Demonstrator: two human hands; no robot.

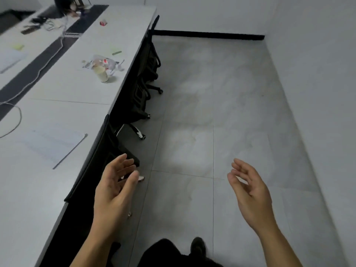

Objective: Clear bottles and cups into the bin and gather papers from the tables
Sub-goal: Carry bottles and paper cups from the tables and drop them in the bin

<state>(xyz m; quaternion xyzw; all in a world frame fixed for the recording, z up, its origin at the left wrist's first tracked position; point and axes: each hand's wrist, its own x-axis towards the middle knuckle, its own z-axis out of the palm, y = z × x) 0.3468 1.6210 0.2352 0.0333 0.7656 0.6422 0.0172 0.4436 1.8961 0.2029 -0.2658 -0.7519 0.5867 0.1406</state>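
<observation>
Both hands hang over the floor with palms turned toward each other, the left hand at seven o'clock beside the desk's edge and the right hand at five o'clock. Each has loose, slightly bent fingers and holds nothing. The long desk is smooth, matt and pale grey, with a thin seam across it, and runs from seven o'clock up to eleven. On it at about ten o'clock stands a clear plastic cup, round and tapering, filled with a creamy, pale yellow drink. Touching it on the far side is a heap of crumpled wrappers, glossy white with red spots, too blurred to read. At nine o'clock a flat white sheet of paper with rounded corners lies near the desk's edge, its faint print unreadable. A pale green sticky note lies just beyond the wrappers, and a small red and white object sits at eleven o'clock, its kind unclear. A thin white cable snakes along a dark strip down the desk's middle. Black office chairs on castors are tucked in along the desk's right edge. The floor is large grey stone-look tiles with a dull sheen, meeting plain white walls and a black skirting board at twelve o'clock. A dark shoe shows at six o'clock.
</observation>
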